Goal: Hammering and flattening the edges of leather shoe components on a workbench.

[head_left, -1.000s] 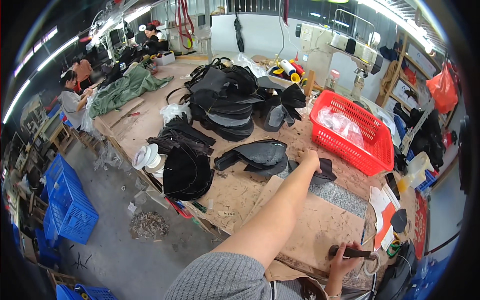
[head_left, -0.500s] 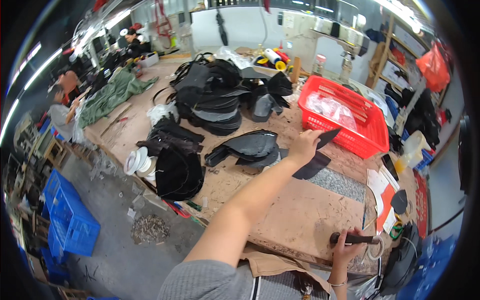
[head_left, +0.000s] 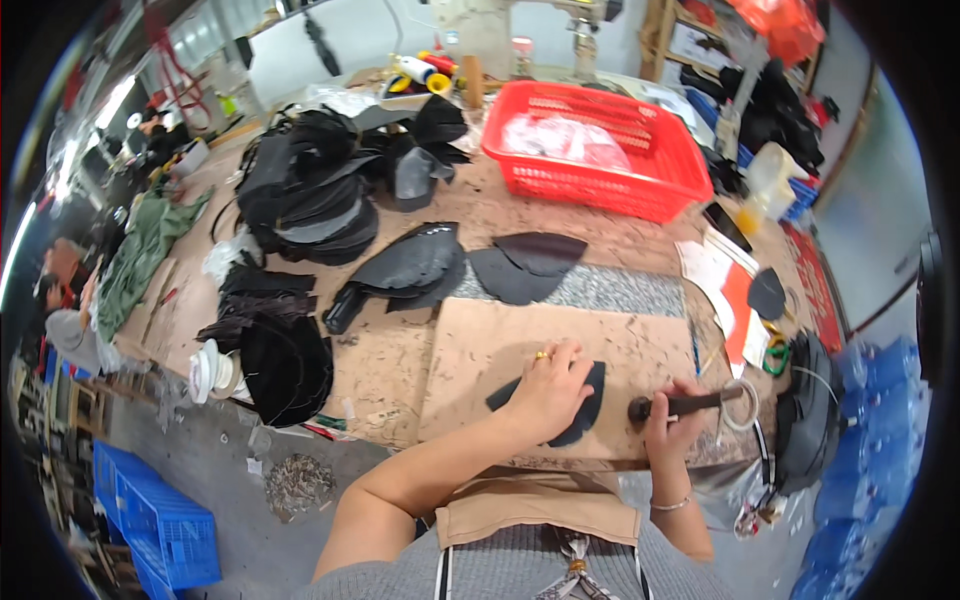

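A dark, leaf-shaped black piece [head_left: 590, 408] of sheet material lies on the tan board [head_left: 480, 350] in front of me. My left hand [head_left: 553, 390], wearing a ring, rests over it with bent fingers closed on it; the thumb is hidden. To the right, my right hand [head_left: 675, 425] grips a dark stick-shaped tool [head_left: 695, 403] with a thick rounded end to its left. A pale ring [head_left: 740, 405] hangs near the tool's other end. Beyond the board, several similar black pieces [head_left: 530, 265] overlap beside a grey speckled slab [head_left: 630, 290].
A red basket [head_left: 650, 205] with clear plastic inside stands beyond the slab. Piles of black pieces [head_left: 310, 190] cover the left side, with white spools [head_left: 215, 370] at the edge. Papers [head_left: 715, 285] and green-handled scissors [head_left: 778, 355] lie right. Blue crates [head_left: 160, 530] stand on the floor.
My left hand has come back from beside the red basket to the tan board, bringing a black piece down onto it. My right hand keeps hold of the tool. The view has turned right.
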`<state>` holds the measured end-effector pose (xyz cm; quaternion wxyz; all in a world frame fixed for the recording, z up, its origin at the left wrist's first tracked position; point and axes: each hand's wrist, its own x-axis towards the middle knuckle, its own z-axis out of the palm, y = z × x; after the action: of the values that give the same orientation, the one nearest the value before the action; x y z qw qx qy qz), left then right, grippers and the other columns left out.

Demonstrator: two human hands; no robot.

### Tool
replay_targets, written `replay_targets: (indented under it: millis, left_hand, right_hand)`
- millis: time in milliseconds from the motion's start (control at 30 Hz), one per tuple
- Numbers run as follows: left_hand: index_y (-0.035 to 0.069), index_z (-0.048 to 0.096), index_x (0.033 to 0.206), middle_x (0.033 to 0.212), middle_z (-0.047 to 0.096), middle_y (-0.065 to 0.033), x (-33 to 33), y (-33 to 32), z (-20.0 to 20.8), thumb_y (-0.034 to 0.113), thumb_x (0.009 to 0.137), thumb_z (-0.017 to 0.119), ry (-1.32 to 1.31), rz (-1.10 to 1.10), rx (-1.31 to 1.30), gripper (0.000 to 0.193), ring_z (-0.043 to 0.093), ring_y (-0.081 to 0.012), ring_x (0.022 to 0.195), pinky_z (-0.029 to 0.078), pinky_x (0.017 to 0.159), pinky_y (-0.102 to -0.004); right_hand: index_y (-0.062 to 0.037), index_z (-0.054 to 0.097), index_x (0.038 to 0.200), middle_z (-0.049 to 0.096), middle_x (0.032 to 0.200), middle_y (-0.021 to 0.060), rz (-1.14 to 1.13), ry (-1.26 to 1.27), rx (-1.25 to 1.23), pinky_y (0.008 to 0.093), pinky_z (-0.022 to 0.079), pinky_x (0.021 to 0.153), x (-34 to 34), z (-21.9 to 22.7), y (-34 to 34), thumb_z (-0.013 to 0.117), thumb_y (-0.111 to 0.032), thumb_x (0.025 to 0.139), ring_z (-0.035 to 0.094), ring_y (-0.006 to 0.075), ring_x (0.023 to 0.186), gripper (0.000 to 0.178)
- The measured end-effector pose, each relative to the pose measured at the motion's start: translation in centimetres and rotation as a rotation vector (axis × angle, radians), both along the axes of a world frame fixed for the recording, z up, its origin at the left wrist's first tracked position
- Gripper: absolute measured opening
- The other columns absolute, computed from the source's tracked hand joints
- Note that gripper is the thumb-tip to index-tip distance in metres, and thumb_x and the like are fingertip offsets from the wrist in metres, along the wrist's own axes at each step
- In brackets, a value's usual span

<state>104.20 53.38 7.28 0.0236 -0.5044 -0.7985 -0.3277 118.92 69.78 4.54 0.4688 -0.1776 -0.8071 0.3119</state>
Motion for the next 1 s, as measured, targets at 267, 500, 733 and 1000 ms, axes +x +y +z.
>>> replay_targets:
  millis: [267, 500, 733, 1000]
  left_hand:
    - [0.003, 0.067, 0.098, 0.088, 0.064, -0.0108, -2.3, 2.5, -1.7, 0.003, 0.075, 0.071, -0.366, -0.095, 0.093, 0.023, 0.06, -0.0297, 0.089, 0.049, 0.079, -0.0368]
    - [0.005, 0.07, 0.088, 0.082, 0.063, -0.01, -0.8, 3.7, -2.3, 0.001, 0.075, 0.068, -0.175, -0.183, 0.208, 0.014, 0.06, -0.0304, 0.082, 0.049, 0.077, -0.0387]
    - [0.007, 0.069, 0.091, 0.084, 0.061, -0.0066, -0.5, 3.8, -1.6, 0.002, 0.074, 0.065, -0.041, -0.245, 0.154, 0.018, 0.059, -0.0267, 0.084, 0.049, 0.076, -0.0368]
    - [0.007, 0.065, 0.094, 0.085, 0.055, -0.0034, -0.2, 3.1, -1.1, 0.014, 0.076, 0.057, 0.482, -0.298, 0.029, 0.021, 0.058, -0.0192, 0.086, 0.049, 0.074, -0.0321]
  right_hand:
    - [-0.0044, 0.056, 0.103, 0.066, 0.078, 0.0042, 0.003, -0.007, 0.115, 0.0415, 0.036, 0.084, 0.2, 1.1, -0.1, 0.073, -0.013, 0.075, 0.055, 0.0248, 0.083, 0.033]
    - [-0.0049, 0.059, 0.099, 0.068, 0.076, 0.0023, 0.018, -0.133, 0.087, 0.039, 0.034, 0.088, 0.1, 2.4, 0.4, 0.077, -0.018, 0.075, 0.058, 0.0225, 0.08, 0.033]
    - [-0.0045, 0.06, 0.097, 0.068, 0.075, 0.0017, 0.007, -0.186, 0.096, 0.0385, 0.035, 0.088, 0.4, 3.2, 0.9, 0.077, -0.02, 0.076, 0.061, 0.0208, 0.075, 0.031]
    - [-0.0047, 0.06, 0.097, 0.068, 0.076, 0.0019, 0.007, -0.203, 0.091, 0.039, 0.036, 0.086, 0.2, 3.5, 0.9, 0.076, -0.02, 0.077, 0.061, 0.0211, 0.075, 0.03]
